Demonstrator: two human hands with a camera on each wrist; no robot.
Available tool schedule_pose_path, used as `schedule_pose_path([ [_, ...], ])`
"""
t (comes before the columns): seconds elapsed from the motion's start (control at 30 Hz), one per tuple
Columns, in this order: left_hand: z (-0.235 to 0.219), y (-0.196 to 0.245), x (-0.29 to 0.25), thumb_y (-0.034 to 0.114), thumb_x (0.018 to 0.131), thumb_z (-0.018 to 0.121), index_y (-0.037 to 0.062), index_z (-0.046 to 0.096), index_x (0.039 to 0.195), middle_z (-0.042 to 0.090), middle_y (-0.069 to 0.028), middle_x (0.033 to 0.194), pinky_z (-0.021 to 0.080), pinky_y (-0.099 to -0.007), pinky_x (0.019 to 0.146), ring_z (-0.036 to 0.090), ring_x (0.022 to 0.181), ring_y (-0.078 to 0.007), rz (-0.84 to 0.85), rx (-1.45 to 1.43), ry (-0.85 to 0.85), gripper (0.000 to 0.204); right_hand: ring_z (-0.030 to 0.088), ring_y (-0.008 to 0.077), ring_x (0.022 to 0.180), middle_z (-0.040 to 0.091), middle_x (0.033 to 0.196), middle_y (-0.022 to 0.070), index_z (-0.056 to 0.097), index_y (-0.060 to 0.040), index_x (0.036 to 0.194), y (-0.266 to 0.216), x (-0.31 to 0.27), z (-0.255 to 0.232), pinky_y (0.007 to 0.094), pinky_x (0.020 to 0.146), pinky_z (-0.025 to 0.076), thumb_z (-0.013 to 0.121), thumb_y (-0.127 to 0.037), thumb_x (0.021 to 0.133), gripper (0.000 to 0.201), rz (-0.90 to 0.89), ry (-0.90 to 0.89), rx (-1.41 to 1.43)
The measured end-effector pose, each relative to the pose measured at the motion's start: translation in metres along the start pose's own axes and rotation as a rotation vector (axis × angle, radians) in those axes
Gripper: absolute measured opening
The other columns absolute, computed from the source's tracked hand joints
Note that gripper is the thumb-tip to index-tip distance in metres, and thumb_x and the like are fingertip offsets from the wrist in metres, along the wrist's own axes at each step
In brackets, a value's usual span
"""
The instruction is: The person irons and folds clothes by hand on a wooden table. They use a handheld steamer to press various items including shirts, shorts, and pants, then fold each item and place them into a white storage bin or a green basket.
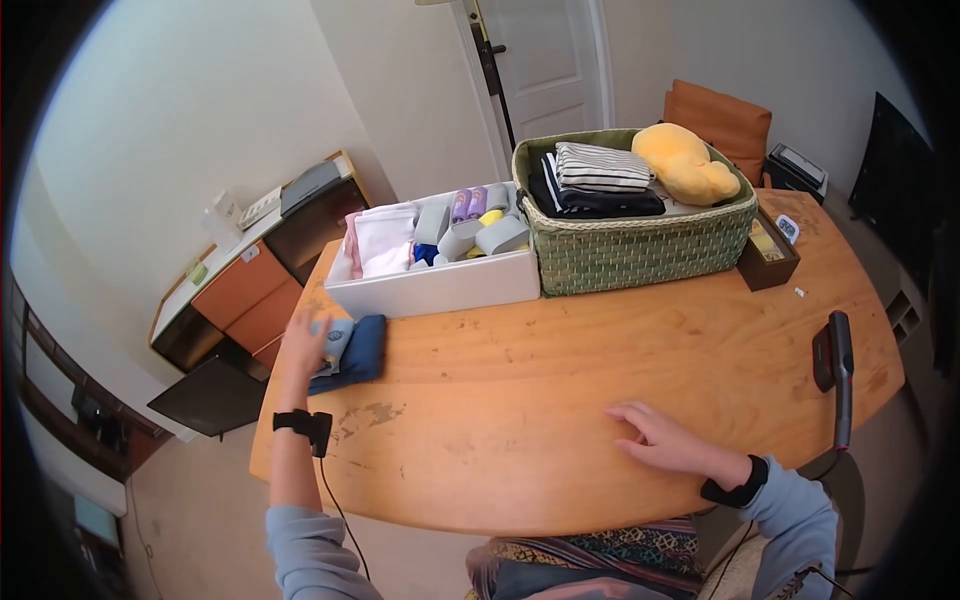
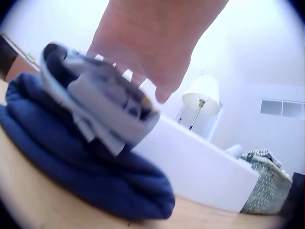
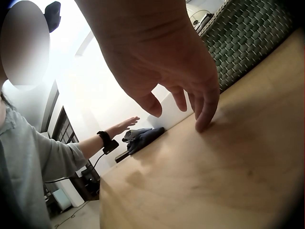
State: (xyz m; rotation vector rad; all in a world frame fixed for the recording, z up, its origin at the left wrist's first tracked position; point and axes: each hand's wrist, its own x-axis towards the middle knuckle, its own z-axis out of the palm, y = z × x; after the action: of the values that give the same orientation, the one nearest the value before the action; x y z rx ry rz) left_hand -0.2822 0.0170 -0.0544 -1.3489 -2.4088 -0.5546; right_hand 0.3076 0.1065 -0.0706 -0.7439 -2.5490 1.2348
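My left hand [image 1: 303, 345] is over the left end of the table, with its fingers extended beside a small folded light-blue garment [image 1: 336, 342]. That garment lies on a folded dark-blue one [image 1: 368, 350]. In the left wrist view the hand [image 2: 143, 43] is above and behind the loosely folded light-blue cloth [image 2: 95, 95], and the thick navy fold [image 2: 95, 176] lies under it. My right hand [image 1: 665, 440] hovers low over the wood near the front, holding nothing. Its fingers [image 3: 208, 107] are loosely bent, fingertips right at the tabletop in the right wrist view.
Behind the garments stands a white box [image 1: 440, 294] with folded cloth and rolled items. Right of it is a green woven basket [image 1: 640, 255] holding folded clothes and a yellow plush [image 1: 680, 165]. A small brown box [image 1: 770, 265] and a dark handheld device [image 1: 840, 380] occupy the table's right side [image 1: 720, 350].
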Motion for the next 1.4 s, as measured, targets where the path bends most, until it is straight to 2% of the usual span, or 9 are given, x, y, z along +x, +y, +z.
schedule_pose_path([
  [0.03,0.012,-0.003,-0.009,0.048,0.088,0.051,0.0146,0.048,0.13,0.052,-0.0181,0.126,0.036,-0.0457,0.098,0.047,0.118,-0.0348,-0.096,0.041,-0.304,0.055,0.056,0.0195,0.096,0.045,0.125,0.0138,0.042,-0.0033,0.131,0.0,0.0,0.0,0.0258,0.075,0.05,0.057,-0.015,0.09,0.045,0.01,-0.002,0.016],
  [0.3,0.02,0.019,-0.011,0.047,0.091,0.043,0.0101,0.05,0.128,0.052,-0.0176,0.126,0.032,-0.0517,0.099,0.047,0.118,-0.0342,-0.158,0.118,-0.184,0.053,0.056,0.0229,0.103,0.055,0.113,0.0123,0.048,-0.0012,0.123,0.051,0.019,0.001,0.032,0.084,0.049,0.053,-0.016,0.09,0.036,-0.014,0.027,0.299],
  [0.37,0.005,0.042,0.0,0.04,0.092,0.046,0.0075,0.052,0.125,0.054,-0.0183,0.122,0.036,-0.0486,0.096,0.049,0.114,-0.0353,-0.191,0.054,-0.106,0.046,0.057,0.0168,0.104,0.057,0.109,0.0092,0.049,-0.0019,0.121,0.045,0.026,-0.015,0.0295,0.079,0.051,0.051,-0.017,0.093,0.032,0.304,-0.003,0.683],
  [0.43,-0.014,0.073,0.005,0.024,0.091,0.052,0.0027,0.055,0.115,0.056,-0.0193,0.113,0.042,-0.0431,0.089,0.052,0.105,-0.037,0.079,-0.111,0.257,0.032,0.059,0.0171,0.101,0.058,0.107,0.0105,0.049,-0.002,0.12,0.052,0.026,-0.021,0.0298,0.077,0.052,0.049,-0.018,0.094,0.031,0.304,0.025,0.823],
  [0.67,0.001,0.107,0.067,0.016,0.089,0.053,0.001,0.057,0.108,0.058,-0.0194,0.107,0.043,-0.0432,0.085,0.054,0.1,-0.0372,0.327,-0.166,0.213,0.025,0.064,0.0152,0.064,0.06,0.08,0.0084,0.048,-0.0012,0.115,0.057,0.026,-0.021,0.0239,0.054,0.053,0.044,-0.013,0.093,0.025,0.386,0.085,0.935],
  [0.93,0.063,0.098,0.131,0.041,0.064,0.077,0.0002,0.044,0.131,0.048,-0.0256,0.129,0.04,-0.0399,0.098,0.049,0.119,-0.0349,0.01,-0.036,-0.235,0.085,0.057,0.0117,0.05,0.058,0.072,0.0061,0.049,0.0,0.111,0.051,0.032,-0.017,0.0211,0.044,0.046,0.043,-0.01,0.091,0.023,0.418,0.091,0.839],
  [1.07,0.088,0.084,0.142,0.04,0.058,0.081,-0.0072,0.035,0.135,0.045,-0.0252,0.132,0.037,-0.0365,0.102,0.045,0.124,-0.0329,0.085,-0.031,-0.002,0.101,0.054,0.0107,0.044,0.057,0.068,0.0054,0.05,0.001,0.11,0.046,0.034,-0.018,0.021,0.041,0.042,0.042,-0.008,0.09,0.023,0.437,0.08,0.779],
  [1.13,0.091,0.082,0.149,0.016,0.058,0.079,0.0104,0.003,0.147,0.033,-0.0205,0.139,0.038,-0.0345,0.1,0.04,0.123,-0.0332,-0.03,-0.41,-0.114,0.117,0.054,0.0105,0.044,0.058,0.068,0.0055,0.05,0.0011,0.11,0.045,0.035,-0.018,0.0209,0.04,0.041,0.042,-0.008,0.09,0.023,0.44,0.083,0.781],
  [1.4,0.088,0.074,0.155,0.022,0.056,0.082,0.0091,0.001,0.147,0.029,-0.0169,0.143,0.037,-0.0312,0.1,0.039,0.127,-0.0282,-0.248,-0.339,-0.408,0.123,0.053,0.0096,0.043,0.058,0.066,0.0052,0.052,0.0005,0.109,0.042,0.037,-0.017,0.0197,0.039,0.04,0.043,-0.008,0.091,0.022,0.477,0.097,0.78],
])
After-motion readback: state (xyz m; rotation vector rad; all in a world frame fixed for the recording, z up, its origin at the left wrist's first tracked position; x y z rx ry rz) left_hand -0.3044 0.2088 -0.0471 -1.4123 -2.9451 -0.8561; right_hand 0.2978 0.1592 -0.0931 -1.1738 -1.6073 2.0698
